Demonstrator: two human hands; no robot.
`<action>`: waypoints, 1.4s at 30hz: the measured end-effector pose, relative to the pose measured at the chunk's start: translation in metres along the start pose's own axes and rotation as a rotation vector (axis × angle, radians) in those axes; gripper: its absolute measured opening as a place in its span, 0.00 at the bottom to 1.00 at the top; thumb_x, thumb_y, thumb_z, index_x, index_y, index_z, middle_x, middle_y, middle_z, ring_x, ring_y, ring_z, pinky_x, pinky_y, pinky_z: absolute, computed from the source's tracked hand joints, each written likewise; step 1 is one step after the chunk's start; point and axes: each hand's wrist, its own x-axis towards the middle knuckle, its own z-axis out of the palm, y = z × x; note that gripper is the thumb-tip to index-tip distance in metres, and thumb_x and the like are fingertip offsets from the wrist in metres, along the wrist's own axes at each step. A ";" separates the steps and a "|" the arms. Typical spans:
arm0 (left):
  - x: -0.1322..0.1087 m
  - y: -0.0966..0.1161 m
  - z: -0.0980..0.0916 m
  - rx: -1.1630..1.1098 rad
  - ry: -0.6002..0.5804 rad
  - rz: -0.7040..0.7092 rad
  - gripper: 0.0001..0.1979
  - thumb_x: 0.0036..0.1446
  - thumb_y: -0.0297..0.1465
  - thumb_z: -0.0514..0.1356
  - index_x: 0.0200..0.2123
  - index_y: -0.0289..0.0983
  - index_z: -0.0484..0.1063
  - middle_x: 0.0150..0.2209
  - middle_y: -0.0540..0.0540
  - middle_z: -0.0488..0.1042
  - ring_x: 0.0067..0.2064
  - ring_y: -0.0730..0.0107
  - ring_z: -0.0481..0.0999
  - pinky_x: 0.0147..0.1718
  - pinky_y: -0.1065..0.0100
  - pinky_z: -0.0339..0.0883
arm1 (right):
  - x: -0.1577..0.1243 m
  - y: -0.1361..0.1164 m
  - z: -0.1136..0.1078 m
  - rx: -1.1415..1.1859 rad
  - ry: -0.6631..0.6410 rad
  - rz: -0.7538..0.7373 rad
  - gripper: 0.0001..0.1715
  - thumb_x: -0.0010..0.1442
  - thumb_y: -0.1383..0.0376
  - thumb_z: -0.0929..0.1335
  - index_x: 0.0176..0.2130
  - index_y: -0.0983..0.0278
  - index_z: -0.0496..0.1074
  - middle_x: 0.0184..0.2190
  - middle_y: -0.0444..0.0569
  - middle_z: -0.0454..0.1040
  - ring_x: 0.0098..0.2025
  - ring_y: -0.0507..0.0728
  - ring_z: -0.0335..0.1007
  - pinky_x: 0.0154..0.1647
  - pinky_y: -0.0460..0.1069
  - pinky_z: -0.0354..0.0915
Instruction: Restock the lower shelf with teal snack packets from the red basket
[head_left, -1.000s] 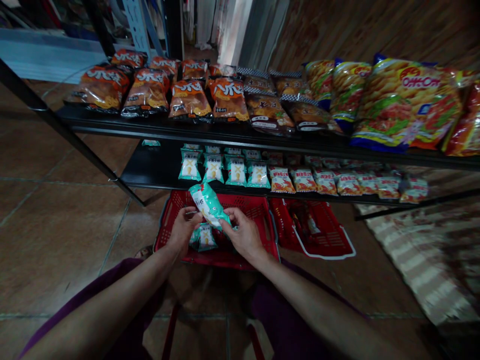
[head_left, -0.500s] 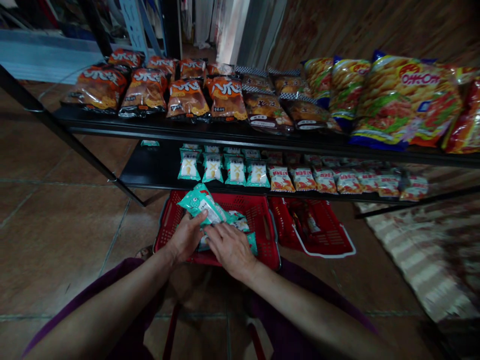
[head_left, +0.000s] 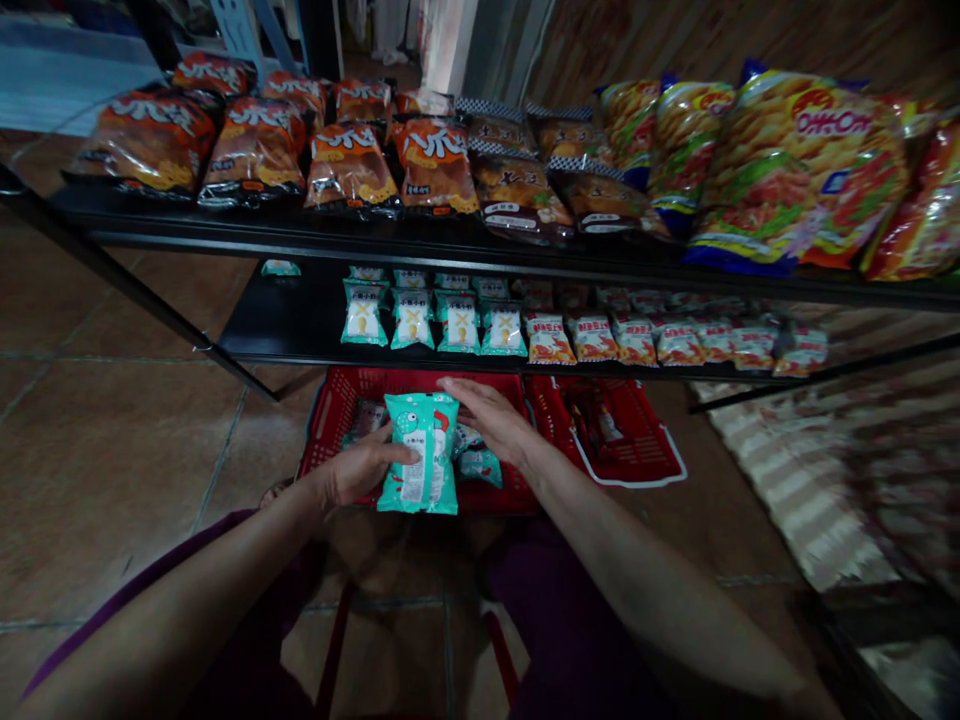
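A teal snack bag (head_left: 424, 455) with printed text is held upright over the front of a red shopping basket (head_left: 330, 410). My left hand (head_left: 364, 465) grips the bag from its left side, thumb across the face and fingers behind. My right hand (head_left: 487, 415) is beside the bag's upper right edge with its fingers stretched out; it seems to touch or nearly touch that edge. Inside the basket lie more teal bags, one of them a teal packet (head_left: 480, 467) below my right hand. Part of the basket's contents is hidden by the held bag.
On the lower black shelf (head_left: 292, 320), teal bags (head_left: 412, 320) and white-orange packets (head_left: 592, 342) stand in rows. The upper shelf (head_left: 247, 228) carries orange bags (head_left: 251, 150) and large yellow bags (head_left: 795, 170). A second red basket (head_left: 637, 440) with a white handle is on the tiled floor.
The teal bag has come up and toward me, now upright with its printed face showing. My right hand has risen from the basket's contents to the bag's right side, fingers straightened.
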 end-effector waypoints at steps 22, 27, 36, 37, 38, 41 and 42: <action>-0.002 -0.006 0.003 0.082 0.051 -0.004 0.25 0.44 0.30 0.68 0.48 0.36 0.71 0.45 0.39 0.75 0.35 0.67 0.76 0.36 0.68 0.67 | 0.005 0.012 -0.009 0.059 0.115 -0.062 0.17 0.35 0.59 0.76 0.28 0.66 0.75 0.22 0.43 0.74 0.23 0.49 0.65 0.28 0.46 0.61; -0.004 -0.007 0.002 0.034 0.076 -0.053 0.22 0.44 0.30 0.68 0.44 0.35 0.73 0.40 0.40 0.77 0.33 0.66 0.76 0.35 0.67 0.68 | 0.002 0.007 -0.008 0.090 0.098 -0.020 0.17 0.36 0.58 0.76 0.27 0.66 0.75 0.21 0.42 0.74 0.22 0.48 0.65 0.27 0.45 0.62; -0.001 -0.005 -0.003 -0.056 0.163 -0.025 0.21 0.46 0.29 0.67 0.45 0.35 0.72 0.41 0.39 0.77 0.37 0.62 0.78 0.39 0.65 0.70 | -0.002 -0.002 -0.020 0.105 -0.029 0.110 0.15 0.42 0.60 0.75 0.32 0.63 0.74 0.32 0.44 0.76 0.34 0.49 0.70 0.39 0.46 0.66; 0.000 -0.005 -0.003 -0.065 0.171 -0.024 0.20 0.46 0.28 0.66 0.45 0.35 0.72 0.40 0.40 0.78 0.36 0.63 0.78 0.38 0.65 0.70 | -0.002 -0.002 -0.020 0.117 -0.030 0.114 0.15 0.42 0.60 0.75 0.32 0.63 0.74 0.32 0.44 0.76 0.34 0.49 0.70 0.39 0.47 0.67; 0.000 -0.004 -0.002 -0.071 0.175 -0.024 0.19 0.47 0.28 0.66 0.45 0.35 0.72 0.40 0.40 0.78 0.36 0.63 0.78 0.39 0.65 0.70 | -0.001 -0.002 -0.021 0.127 -0.029 0.120 0.15 0.42 0.61 0.75 0.32 0.63 0.74 0.31 0.44 0.76 0.34 0.49 0.70 0.39 0.47 0.67; 0.000 -0.003 -0.001 -0.083 0.162 -0.021 0.21 0.47 0.27 0.66 0.47 0.35 0.71 0.42 0.39 0.77 0.38 0.61 0.78 0.40 0.63 0.69 | 0.001 -0.001 -0.023 0.142 -0.023 0.133 0.14 0.41 0.62 0.75 0.31 0.63 0.74 0.30 0.43 0.75 0.32 0.48 0.69 0.36 0.45 0.67; 0.000 -0.003 -0.001 -0.086 0.157 -0.020 0.21 0.47 0.28 0.65 0.47 0.35 0.71 0.42 0.39 0.77 0.39 0.60 0.78 0.41 0.63 0.69 | 0.002 0.000 -0.023 0.148 -0.024 0.132 0.14 0.41 0.62 0.76 0.31 0.63 0.74 0.30 0.43 0.75 0.31 0.48 0.69 0.35 0.44 0.66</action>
